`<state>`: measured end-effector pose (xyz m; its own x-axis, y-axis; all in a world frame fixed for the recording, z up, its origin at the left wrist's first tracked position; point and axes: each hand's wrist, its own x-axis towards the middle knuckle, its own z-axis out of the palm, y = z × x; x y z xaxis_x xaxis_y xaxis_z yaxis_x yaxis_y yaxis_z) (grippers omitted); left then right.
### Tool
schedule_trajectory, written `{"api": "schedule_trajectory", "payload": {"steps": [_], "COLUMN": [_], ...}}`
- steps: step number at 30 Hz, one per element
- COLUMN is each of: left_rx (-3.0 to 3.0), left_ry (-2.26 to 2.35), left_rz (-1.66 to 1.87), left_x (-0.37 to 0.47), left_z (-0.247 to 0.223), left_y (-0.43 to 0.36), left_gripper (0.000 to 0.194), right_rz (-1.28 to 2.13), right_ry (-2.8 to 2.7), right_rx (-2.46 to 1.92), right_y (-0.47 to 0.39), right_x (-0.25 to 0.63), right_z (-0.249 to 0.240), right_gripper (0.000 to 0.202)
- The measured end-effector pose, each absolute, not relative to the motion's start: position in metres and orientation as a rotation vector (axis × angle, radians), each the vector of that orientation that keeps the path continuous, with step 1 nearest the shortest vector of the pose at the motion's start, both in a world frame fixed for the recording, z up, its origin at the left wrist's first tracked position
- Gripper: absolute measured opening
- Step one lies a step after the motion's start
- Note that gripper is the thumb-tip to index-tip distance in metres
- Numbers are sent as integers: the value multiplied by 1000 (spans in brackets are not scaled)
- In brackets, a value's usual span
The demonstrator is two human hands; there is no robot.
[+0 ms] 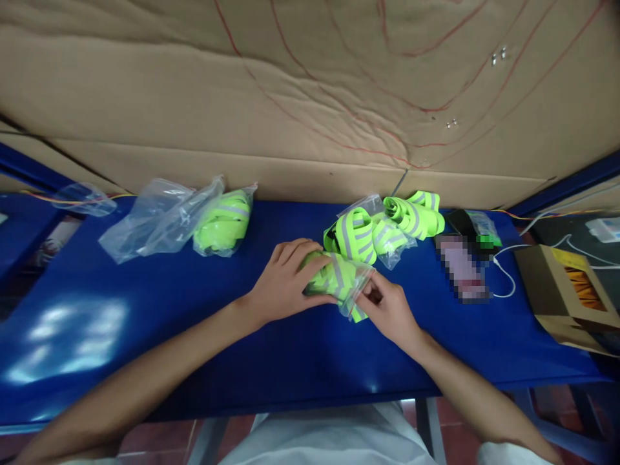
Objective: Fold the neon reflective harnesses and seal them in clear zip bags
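A rolled neon yellow-green strap with grey reflective stripes (334,274) lies partly inside a small clear plastic bag (356,287) at the middle of the blue table. My left hand (293,278) is wrapped round the strap bundle from the left, thumb below and fingers on top. At the right, my right hand (390,307) pinches the edge of the bag near its opening; some of its fingers are curled out of sight. A short piece of strap shows below the bag. Just behind my hands are more rolled straps (353,236), some on or in clear bags.
On the left lie large clear bags (159,216) and a bagged strap roll (223,223). Right of the straps are a blurred phone (462,268), a white cable (511,278) and an open cardboard box (547,278). Cardboard (290,116) stands upright along the back of the blue table (232,368).
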<state>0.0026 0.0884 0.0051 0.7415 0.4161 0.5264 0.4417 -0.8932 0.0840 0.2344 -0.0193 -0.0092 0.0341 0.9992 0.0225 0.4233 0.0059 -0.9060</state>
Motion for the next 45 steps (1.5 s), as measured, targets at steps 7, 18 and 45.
{"api": "schedule_trajectory", "payload": {"steps": [7, 18, 45], "left_rx": [-2869, -2991, -2945], "left_ry": [-681, -449, -1400], "left_rz": [-937, -821, -1520], "left_x": [2, 9, -29], "left_z": [10, 4, 37], "left_y": [76, 53, 117], "left_gripper": [64, 70, 80], "right_rz": [1474, 1356, 628], "right_ry": [-1296, -1364, -974], "right_rx": [-1221, -1276, -1232], "right_y": [-17, -19, -8], "right_x": [242, 233, 262], "right_z": [-8, -4, 3], "right_gripper": [30, 27, 39]}}
